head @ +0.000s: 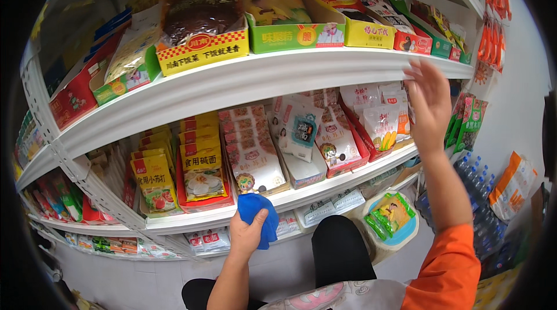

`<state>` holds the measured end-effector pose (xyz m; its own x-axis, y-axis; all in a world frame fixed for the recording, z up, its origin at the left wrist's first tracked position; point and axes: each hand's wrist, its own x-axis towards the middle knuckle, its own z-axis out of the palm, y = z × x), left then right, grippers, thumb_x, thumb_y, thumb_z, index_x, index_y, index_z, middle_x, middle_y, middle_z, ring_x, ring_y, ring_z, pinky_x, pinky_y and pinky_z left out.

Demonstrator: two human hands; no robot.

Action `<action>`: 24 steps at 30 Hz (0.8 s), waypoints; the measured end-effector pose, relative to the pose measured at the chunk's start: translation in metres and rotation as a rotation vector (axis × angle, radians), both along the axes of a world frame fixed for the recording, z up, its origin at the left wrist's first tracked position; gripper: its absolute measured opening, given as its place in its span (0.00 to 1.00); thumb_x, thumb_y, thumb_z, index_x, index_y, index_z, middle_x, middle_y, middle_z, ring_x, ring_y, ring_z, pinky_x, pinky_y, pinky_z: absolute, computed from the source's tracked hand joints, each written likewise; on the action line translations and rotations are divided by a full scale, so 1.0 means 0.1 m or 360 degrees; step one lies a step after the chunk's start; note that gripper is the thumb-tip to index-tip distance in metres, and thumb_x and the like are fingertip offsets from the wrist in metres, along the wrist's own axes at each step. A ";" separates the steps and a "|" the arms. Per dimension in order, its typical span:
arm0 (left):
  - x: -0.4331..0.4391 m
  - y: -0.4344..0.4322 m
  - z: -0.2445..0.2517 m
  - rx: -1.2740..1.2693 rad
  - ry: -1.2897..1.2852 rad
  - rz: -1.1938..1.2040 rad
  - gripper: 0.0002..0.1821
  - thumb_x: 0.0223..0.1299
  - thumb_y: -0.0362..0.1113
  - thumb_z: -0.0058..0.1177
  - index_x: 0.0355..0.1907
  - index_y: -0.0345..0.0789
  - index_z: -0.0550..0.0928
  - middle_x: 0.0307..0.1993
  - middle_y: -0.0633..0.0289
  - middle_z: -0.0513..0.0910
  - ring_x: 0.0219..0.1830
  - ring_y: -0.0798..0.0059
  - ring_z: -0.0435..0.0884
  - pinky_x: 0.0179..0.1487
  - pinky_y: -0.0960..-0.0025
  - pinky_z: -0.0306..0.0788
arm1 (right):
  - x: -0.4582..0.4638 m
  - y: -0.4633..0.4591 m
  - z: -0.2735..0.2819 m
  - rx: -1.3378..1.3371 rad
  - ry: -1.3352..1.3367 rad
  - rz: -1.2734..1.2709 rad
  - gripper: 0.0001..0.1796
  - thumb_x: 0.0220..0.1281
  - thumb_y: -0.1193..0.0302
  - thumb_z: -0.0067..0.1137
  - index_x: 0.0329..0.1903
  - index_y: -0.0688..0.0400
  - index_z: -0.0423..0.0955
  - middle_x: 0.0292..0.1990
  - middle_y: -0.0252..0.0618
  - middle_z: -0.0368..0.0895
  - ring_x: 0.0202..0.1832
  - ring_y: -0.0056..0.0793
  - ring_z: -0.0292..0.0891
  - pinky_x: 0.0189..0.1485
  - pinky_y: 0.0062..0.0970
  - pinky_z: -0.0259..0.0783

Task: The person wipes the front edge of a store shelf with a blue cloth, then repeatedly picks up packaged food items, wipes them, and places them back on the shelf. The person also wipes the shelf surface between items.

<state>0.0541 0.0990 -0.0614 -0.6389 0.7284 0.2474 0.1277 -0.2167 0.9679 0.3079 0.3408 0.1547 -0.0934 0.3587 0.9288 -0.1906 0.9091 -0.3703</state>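
A blue cloth [260, 221] is bunched in my left hand [250, 227], low in front of the middle shelf's edge. My right hand [428, 97] is raised with nothing in it, fingers apart and slightly blurred, near the front edge of the upper shelf [304, 65] at the right. Behind and left of it, white starch pouches [380, 127] stand in a red box. On the middle shelf, floral-printed packets [250, 153], a grey-white pouch [300, 129] and yellow food packets [202, 171] fill display boxes. Above, a green carton [298, 38] and a yellow checked carton [204, 53] hold food packets.
A round stool or tub [413, 234] with green packets [388, 218] on it stands by my knee. Dark drink bottles [476, 179] and an orange-white bag [513, 186] are at the right. A perforated metal upright [72, 160] crosses the left. Packs hang on the right wall.
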 end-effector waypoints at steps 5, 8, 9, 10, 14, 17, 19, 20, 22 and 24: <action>-0.01 -0.06 0.03 0.0039 0.0007 0.0023 0.16 0.65 0.41 0.64 0.46 0.31 0.81 0.36 0.63 0.85 0.37 0.79 0.81 0.44 0.72 0.76 | -0.93 -0.19 1.36 0.0139 -0.0549 0.0365 0.29 0.68 0.68 0.57 0.69 0.64 0.64 0.62 0.49 0.75 0.61 0.34 0.75 0.66 0.31 0.68; -0.04 -0.09 0.04 0.0054 0.0001 0.0056 0.15 0.65 0.41 0.64 0.45 0.31 0.82 0.35 0.63 0.85 0.37 0.78 0.81 0.44 0.71 0.76 | -1.47 -0.11 1.69 -0.0421 -0.0984 0.0055 0.33 0.65 0.60 0.63 0.67 0.64 0.68 0.59 0.49 0.78 0.60 0.35 0.76 0.64 0.29 0.69; -0.05 -0.11 0.05 0.0067 0.0005 0.0055 0.16 0.65 0.42 0.64 0.45 0.31 0.82 0.35 0.62 0.85 0.37 0.78 0.81 0.44 0.71 0.76 | -1.57 -0.07 1.78 -0.0446 -0.1299 -0.0132 0.33 0.63 0.58 0.64 0.66 0.63 0.70 0.56 0.48 0.80 0.59 0.33 0.76 0.64 0.28 0.69; -0.05 -0.12 0.06 0.0080 0.0009 0.0055 0.16 0.65 0.42 0.64 0.45 0.31 0.82 0.35 0.62 0.85 0.37 0.78 0.81 0.44 0.71 0.76 | -1.67 -0.04 1.87 -0.0526 -0.1589 -0.0340 0.34 0.61 0.56 0.66 0.64 0.62 0.72 0.53 0.48 0.82 0.58 0.32 0.77 0.64 0.28 0.69; -0.06 -0.16 0.11 0.0098 0.0006 0.0057 0.17 0.64 0.44 0.64 0.45 0.31 0.82 0.34 0.61 0.86 0.36 0.77 0.82 0.44 0.70 0.76 | -2.07 0.04 1.90 -0.0520 -0.1712 -0.0698 0.31 0.59 0.51 0.66 0.60 0.56 0.76 0.48 0.43 0.83 0.42 0.30 0.81 0.43 0.31 0.77; -0.07 -0.19 0.16 0.0091 0.0046 0.0095 0.18 0.64 0.45 0.64 0.44 0.32 0.83 0.33 0.61 0.86 0.36 0.76 0.82 0.44 0.70 0.76 | -2.25 0.04 1.88 -0.0617 -0.1642 -0.0672 0.32 0.57 0.46 0.66 0.57 0.55 0.77 0.45 0.41 0.84 0.35 0.27 0.80 0.35 0.29 0.75; -0.09 -0.22 0.19 0.0138 0.0043 0.0082 0.18 0.64 0.45 0.64 0.43 0.32 0.83 0.33 0.61 0.86 0.36 0.76 0.82 0.44 0.70 0.75 | -2.31 0.04 1.89 -0.0460 -0.1745 -0.0745 0.35 0.55 0.43 0.65 0.57 0.55 0.77 0.45 0.40 0.83 0.34 0.26 0.79 0.33 0.28 0.74; -0.10 -0.22 0.21 0.0169 0.0043 0.0082 0.17 0.64 0.45 0.64 0.43 0.32 0.83 0.33 0.61 0.86 0.36 0.76 0.82 0.44 0.69 0.75 | -2.32 0.03 1.91 -0.0317 -0.1883 -0.0821 0.38 0.54 0.40 0.65 0.58 0.55 0.77 0.44 0.40 0.83 0.34 0.26 0.79 0.34 0.28 0.74; -0.12 -0.24 0.23 0.0210 0.0029 0.0084 0.17 0.64 0.45 0.64 0.43 0.32 0.83 0.33 0.61 0.86 0.36 0.76 0.82 0.44 0.69 0.75 | -2.35 0.03 1.93 -0.0263 -0.1939 -0.0914 0.43 0.50 0.36 0.66 0.59 0.55 0.76 0.44 0.40 0.83 0.34 0.27 0.78 0.35 0.28 0.74; -0.15 -0.27 0.26 0.0254 0.0018 0.0092 0.18 0.64 0.45 0.64 0.43 0.32 0.83 0.33 0.61 0.86 0.36 0.76 0.82 0.44 0.70 0.75 | -2.39 0.03 1.94 -0.0240 -0.1945 -0.0983 0.41 0.49 0.40 0.67 0.59 0.55 0.76 0.44 0.41 0.83 0.36 0.28 0.78 0.37 0.30 0.74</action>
